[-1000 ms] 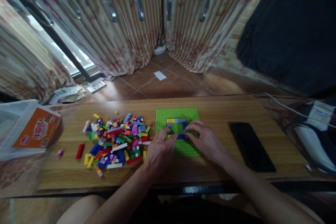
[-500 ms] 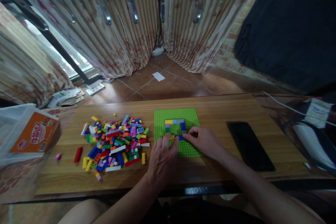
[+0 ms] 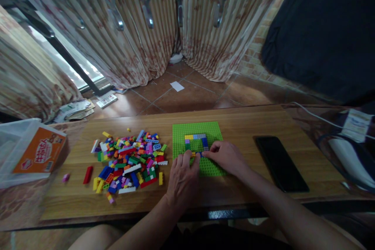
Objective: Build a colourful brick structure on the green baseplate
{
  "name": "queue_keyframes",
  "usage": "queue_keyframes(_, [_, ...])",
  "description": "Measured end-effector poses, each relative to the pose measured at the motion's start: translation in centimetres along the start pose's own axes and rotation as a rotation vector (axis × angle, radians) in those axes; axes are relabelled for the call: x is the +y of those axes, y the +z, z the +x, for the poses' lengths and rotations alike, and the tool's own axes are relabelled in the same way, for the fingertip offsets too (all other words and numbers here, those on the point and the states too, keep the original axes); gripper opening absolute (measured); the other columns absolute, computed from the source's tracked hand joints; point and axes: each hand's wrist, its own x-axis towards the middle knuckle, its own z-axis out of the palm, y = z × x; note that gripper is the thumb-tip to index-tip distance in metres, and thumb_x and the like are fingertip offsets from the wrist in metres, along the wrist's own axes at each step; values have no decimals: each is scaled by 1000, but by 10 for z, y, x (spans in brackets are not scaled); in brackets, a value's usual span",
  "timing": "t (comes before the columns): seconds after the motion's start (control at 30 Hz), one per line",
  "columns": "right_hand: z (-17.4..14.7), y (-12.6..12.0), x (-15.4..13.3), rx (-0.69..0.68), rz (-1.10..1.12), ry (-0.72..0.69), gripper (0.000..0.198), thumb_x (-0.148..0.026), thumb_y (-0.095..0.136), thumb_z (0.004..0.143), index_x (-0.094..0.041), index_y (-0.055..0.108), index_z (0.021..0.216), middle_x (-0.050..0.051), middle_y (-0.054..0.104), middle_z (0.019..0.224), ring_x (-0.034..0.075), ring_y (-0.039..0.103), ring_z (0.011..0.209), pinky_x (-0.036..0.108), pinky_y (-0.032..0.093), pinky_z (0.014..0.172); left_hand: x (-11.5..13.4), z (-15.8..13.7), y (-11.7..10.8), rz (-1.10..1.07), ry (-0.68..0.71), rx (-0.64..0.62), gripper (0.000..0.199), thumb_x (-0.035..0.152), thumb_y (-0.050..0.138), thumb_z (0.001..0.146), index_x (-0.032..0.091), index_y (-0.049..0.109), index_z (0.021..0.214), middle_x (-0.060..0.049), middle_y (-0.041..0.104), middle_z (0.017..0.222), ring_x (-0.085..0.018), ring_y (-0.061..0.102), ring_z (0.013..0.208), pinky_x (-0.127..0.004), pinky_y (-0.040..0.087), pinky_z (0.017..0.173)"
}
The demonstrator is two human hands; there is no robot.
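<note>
The green baseplate (image 3: 181, 129) lies near the middle of the wooden surface (image 3: 234, 119), carrying a low, hollow brick frame (image 3: 195, 136). Yellow, light blue and grey run along the frame's twelve o'clock side, dark blue and grey down three o'clock, yellow and blue at six, purple and green at nine. The left hand (image 3: 183, 172) reaches in from seven o'clock, its fingers bent and only narrowly parted at the frame's near side; whether they grip a brick, I cannot tell. The right hand (image 3: 227, 157) comes from four o'clock, thumb and forefinger nearly together at the frame's five o'clock corner; any brick between them is too small to make out. At nine o'clock from the baseplate spreads a pile of loose bricks (image 3: 134, 160), with a red brick (image 3: 87, 175) just beyond. A black phone (image 3: 281, 163) lies at about three o'clock.
</note>
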Motion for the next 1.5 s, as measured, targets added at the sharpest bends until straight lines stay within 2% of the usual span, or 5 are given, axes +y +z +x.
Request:
queue_keyframes(0.6, [0, -4, -11, -36, -91, 18, 27, -49, 67, 72, -23, 72, 69, 4, 71, 76, 19, 63, 72, 27, 35, 56, 0, 6, 6, -25, 32, 80, 26, 14, 43, 90, 14, 62, 108, -11, 60, 101, -22, 54, 86, -38, 46, 75])
queue_keyframes(0.9, [2, -16, 7, -56, -40, -190, 38, -43, 48, 88, -19, 66, 64, 3, 66, 63, 15, 58, 61, 26, 33, 54, -21, 10, 7, -261, 10, 209, 34, 14, 44, 88, 13, 55, 120, -14, 58, 111, -22, 55, 100, -37, 51, 85])
queue_keyframes(1.13, [1, -16, 14, 232, -108, -278, 30, -18, 41, 89, -16, 66, 105, 9, 70, 103, 19, 65, 91, 29, 46, 81, -36, 13, 1, -300, -57, 189, 45, 13, 43, 87, 11, 44, 132, -15, 56, 125, -24, 52, 116, -43, 46, 98])
queue_keyframes(1.27, [3, 2, 16, 202, -212, -418, 45, -4, 38, 83, -14, 58, 122, 11, 66, 115, 20, 59, 106, 33, 43, 94, -25, 5, 10, -212, 41, 98, 39, 18, 44, 88, 10, 52, 126, -15, 54, 132, -27, 49, 122, -46, 44, 101])
queue_keyframes(1.5, [4, 11, 17, 181, -370, -480, 60, 5, 35, 75, -13, 55, 128, 11, 62, 117, 21, 55, 106, 33, 45, 93, -11, -7, 18, -40, 1, 25, 39, 25, 43, 93, 17, 51, 130, -11, 53, 136, -27, 47, 125, -50, 40, 103])
